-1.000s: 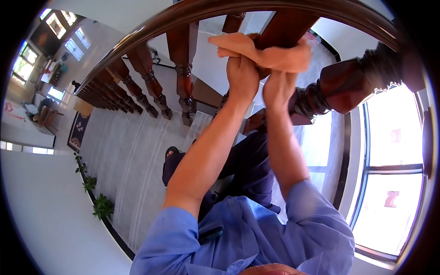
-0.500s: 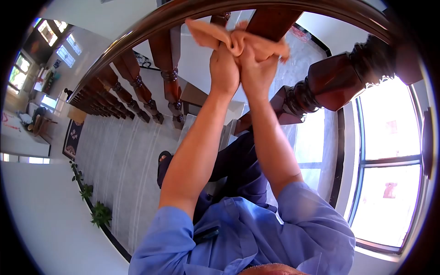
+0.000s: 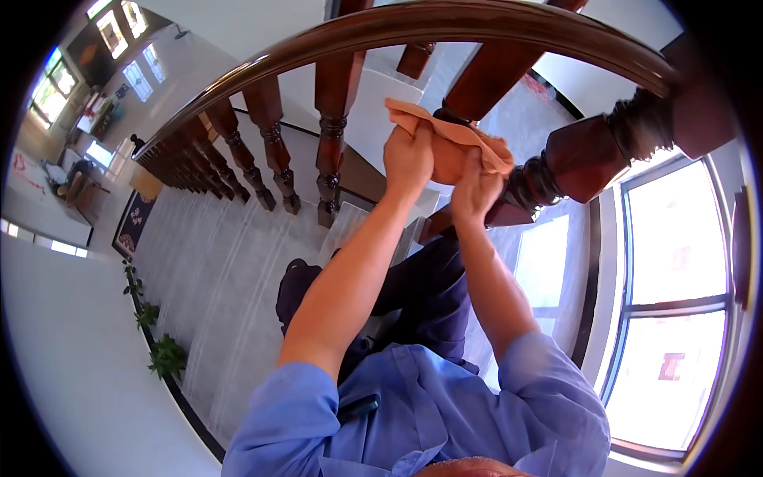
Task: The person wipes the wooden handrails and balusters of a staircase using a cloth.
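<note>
An orange cloth (image 3: pixel 451 155) is stretched between my two hands, in front of a dark wooden baluster (image 3: pixel 486 78). My left hand (image 3: pixel 408 161) grips its left part, thumb on top and fingers curled under. On the right, my right hand (image 3: pixel 478 189) is closed on the cloth's other side. The cloth lies against the turned part of the baluster and hides some of it. Above both hands curves the glossy brown handrail (image 3: pixel 397 30), which neither hand touches.
A row of balusters (image 3: pixel 275 155) runs down to the left beside grey stone steps (image 3: pixel 230 278). A thick newel post (image 3: pixel 584 147) stands at the right, near a bright window (image 3: pixel 675 302). Green plants (image 3: pixel 168 357) line the left wall.
Both hands have moved down and slightly right along the baluster with the cloth. The cloth, bunched before, is now spread wider. My view has shifted a little.
</note>
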Available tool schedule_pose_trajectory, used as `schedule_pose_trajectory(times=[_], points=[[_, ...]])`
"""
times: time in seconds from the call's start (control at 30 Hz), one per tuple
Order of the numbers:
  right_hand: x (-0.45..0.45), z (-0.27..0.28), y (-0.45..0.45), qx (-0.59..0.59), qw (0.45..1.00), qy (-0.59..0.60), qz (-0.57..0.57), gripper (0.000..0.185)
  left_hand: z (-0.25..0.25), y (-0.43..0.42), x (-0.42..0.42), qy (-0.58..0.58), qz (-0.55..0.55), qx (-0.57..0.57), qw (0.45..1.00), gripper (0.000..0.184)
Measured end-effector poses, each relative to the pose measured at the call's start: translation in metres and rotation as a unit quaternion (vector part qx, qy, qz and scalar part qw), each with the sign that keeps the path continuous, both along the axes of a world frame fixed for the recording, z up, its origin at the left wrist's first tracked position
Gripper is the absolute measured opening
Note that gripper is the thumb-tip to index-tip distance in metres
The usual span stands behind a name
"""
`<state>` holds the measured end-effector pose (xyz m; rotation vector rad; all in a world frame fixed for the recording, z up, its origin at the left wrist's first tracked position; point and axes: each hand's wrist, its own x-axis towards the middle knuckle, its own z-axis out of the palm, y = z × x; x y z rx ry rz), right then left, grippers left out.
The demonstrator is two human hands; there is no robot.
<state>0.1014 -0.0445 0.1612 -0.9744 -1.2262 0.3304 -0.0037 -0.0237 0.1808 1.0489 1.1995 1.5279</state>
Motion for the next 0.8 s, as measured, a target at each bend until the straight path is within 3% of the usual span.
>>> schedule_pose_trajectory(times=[0.13,0.2,0.27,0.3,0.4,0.43,0.47,0.53,0.57,0.63,0.67,0.73,0.77,0.8], points=[[0.006,0.044,-0.008,0.208,0.963,-0.167,-0.040,0.014,0.012,-0.017,0.007,-0.022,0.082,0.078,0.993,0.037],[-0.004,0.081,-0.006,0.215,0.972,-0.094,-0.023,0.014,0.027,-0.028,0.009,-0.062,0.114,0.129,0.983,0.032],[0.008,0.127,0.000,0.299,0.914,-0.255,-0.103,0.018,0.058,-0.038,0.005,-0.073,0.112,0.192,0.972,0.026],[0.009,0.153,-0.002,0.311,0.905,-0.269,-0.110,0.016,0.077,-0.037,0.006,-0.072,0.109,0.198,0.971,0.026],[0.016,0.226,-0.008,0.335,0.853,-0.372,-0.145,0.021,0.151,-0.025,0.012,-0.113,0.152,0.433,0.881,0.018],[0.021,0.248,-0.013,0.334,0.833,-0.403,-0.176,0.022,0.158,-0.002,0.022,-0.044,0.208,0.464,0.860,0.015],[0.018,0.277,-0.019,0.380,0.747,-0.484,-0.251,0.015,0.186,-0.010,0.007,0.049,0.193,0.599,0.775,0.014],[0.017,0.317,-0.024,0.377,0.695,-0.532,-0.303,0.018,0.224,0.012,0.030,0.129,0.298,0.577,0.750,0.028],[0.020,0.326,-0.027,0.377,0.695,-0.531,-0.304,0.018,0.227,0.015,0.034,0.129,0.297,0.577,0.750,0.028],[0.028,0.336,-0.035,0.061,0.653,-0.679,-0.330,0.024,0.234,0.013,0.039,0.252,0.196,0.477,0.819,0.023],[0.033,0.337,-0.031,0.059,0.652,-0.677,-0.337,0.024,0.234,0.011,0.039,0.249,0.191,0.482,0.818,0.023],[0.027,0.339,-0.021,0.068,0.578,-0.762,-0.285,0.031,0.228,0.006,0.029,0.263,0.148,0.376,0.876,0.024],[0.018,0.340,-0.029,0.024,0.634,-0.737,-0.232,0.031,0.213,0.009,0.026,0.318,0.229,0.413,0.822,0.025],[0.015,0.337,-0.023,0.021,0.633,-0.737,-0.233,0.031,0.199,0.010,0.024,0.317,0.226,0.414,0.823,0.025]])
